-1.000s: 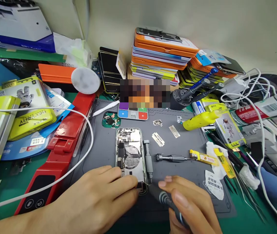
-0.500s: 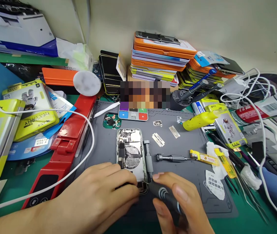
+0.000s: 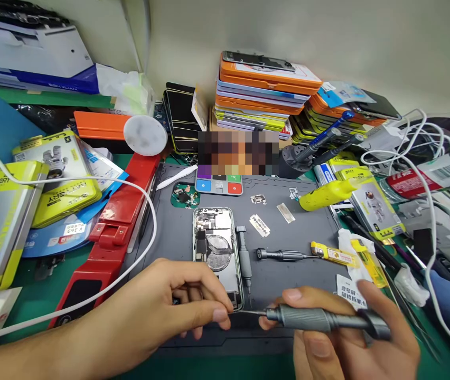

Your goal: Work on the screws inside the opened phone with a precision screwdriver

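An opened smartphone lies upright on the dark grey mat, its inner parts exposed. My left hand closes round its lower end, covering the lower left corner. Thumb and forefinger come together at the bottom edge. My right hand grips a grey precision screwdriver, held nearly level. Its thin tip points left and reaches the phone's bottom edge beside my left fingertips; exact contact is too small to tell. Another grey screwdriver lies along the phone's right side. A dark screwdriver rests farther right.
A razor blade and small metal plates lie on the mat. A yellow bottle and tweezers are on the right. A white cable loops across the left, over a red device. Stacked boxes stand behind.
My right hand has moved right and turned the screwdriver from steeply slanted to nearly level. My left hand has shifted down, with thumb and forefinger now together at the phone's bottom edge.
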{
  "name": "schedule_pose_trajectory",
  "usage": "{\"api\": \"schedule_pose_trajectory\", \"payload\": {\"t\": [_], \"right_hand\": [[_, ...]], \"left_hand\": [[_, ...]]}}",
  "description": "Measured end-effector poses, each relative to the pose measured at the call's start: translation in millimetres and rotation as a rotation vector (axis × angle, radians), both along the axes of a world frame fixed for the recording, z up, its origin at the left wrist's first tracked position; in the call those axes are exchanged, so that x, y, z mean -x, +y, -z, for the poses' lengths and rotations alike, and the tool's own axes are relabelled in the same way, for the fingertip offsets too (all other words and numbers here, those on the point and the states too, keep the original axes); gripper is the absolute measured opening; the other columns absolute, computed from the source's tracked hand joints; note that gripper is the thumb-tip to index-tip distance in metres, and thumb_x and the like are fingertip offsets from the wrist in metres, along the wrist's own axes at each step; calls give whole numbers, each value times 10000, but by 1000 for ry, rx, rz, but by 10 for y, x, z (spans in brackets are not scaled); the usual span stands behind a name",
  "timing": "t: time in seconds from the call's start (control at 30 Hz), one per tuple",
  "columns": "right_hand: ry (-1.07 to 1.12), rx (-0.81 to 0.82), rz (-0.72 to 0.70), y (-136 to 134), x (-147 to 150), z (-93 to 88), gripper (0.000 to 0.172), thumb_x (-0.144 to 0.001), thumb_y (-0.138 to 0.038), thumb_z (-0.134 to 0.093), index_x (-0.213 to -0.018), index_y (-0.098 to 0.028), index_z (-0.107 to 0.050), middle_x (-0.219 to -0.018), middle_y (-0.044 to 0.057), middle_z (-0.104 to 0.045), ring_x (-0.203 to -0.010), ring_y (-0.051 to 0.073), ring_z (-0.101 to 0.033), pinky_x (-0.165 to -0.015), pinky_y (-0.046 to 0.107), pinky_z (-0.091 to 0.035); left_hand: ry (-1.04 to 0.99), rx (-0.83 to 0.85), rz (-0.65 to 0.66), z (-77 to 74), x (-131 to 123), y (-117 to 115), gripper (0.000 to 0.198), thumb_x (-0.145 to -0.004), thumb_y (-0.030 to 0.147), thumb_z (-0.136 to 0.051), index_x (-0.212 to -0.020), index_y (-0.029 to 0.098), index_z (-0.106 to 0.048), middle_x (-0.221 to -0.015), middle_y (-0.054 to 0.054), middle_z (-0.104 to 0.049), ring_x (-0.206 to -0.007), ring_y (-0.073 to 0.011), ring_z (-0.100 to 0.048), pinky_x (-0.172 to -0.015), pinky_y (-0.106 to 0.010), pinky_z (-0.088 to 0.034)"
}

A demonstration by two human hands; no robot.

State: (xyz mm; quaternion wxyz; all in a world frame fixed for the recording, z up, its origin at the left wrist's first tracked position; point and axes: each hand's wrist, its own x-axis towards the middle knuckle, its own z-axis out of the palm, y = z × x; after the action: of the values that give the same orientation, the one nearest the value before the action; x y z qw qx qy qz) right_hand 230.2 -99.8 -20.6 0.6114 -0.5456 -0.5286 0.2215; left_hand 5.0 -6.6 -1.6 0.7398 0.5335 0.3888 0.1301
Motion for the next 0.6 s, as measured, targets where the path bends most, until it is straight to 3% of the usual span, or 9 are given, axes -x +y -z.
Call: {"api": "schedule_pose_trajectory", "payload": {"t": [0.13, 0.3, 0.43, 0.53, 0.6], "right_hand": [[47, 74, -86, 5, -4, 0, 536, -1079, -100, -651, -1575, -255, -515, -1088, 60, -864, -767, 207, -868, -675, 297, -752], [86, 94, -134, 10, 15, -10, 518, -1080, -88, -639, -1550, -277, -531, -1090, 55, -862, -805, 200, -870, -708, 288, -747], [49, 104, -126, 6, 8, -10, 525, -1072, -87, -640, -1550, -276, -534, -1050, 50, -859, -855, 193, -863, -633, 230, -707], [44, 106, -118, -1, -4, -6, 541, -1071, -82, -631, -1560, -286, -524, -1060, 53, -857, -805, 176, -840, -497, 178, -621], [47, 108, -129, 0, -3, -7, 543, -1072, -81, -626, -1563, -290, -524, -1063, 52, -857, -745, 169, -819, -505, 197, -635]], "left_hand": [[-120, 172, -65, 62, 36, -1, 86, -991, 230, -793, -1001, 254, -875, -950, 18, -881, -717, -77, -712, -624, -130, -514], [-95, 207, -72, 81, 48, 4, 78, -971, 228, -828, -988, 262, -897, -927, 5, -885, -743, -86, -730, -638, -132, -519], [-43, 188, -50, 76, 26, 10, 56, -955, 256, -843, -973, 257, -897, -919, 4, -879, -741, -93, -726, -634, -141, -519], [-54, 187, -53, 76, 18, 12, 59, -944, 238, -837, -960, 252, -892, -925, 5, -884, -744, -94, -730, -659, -147, -537], [-51, 181, -51, 66, 16, 18, 68, -949, 239, -826, -968, 251, -891, -923, 4, -885, -747, -98, -733, -649, -149, -526]]}}
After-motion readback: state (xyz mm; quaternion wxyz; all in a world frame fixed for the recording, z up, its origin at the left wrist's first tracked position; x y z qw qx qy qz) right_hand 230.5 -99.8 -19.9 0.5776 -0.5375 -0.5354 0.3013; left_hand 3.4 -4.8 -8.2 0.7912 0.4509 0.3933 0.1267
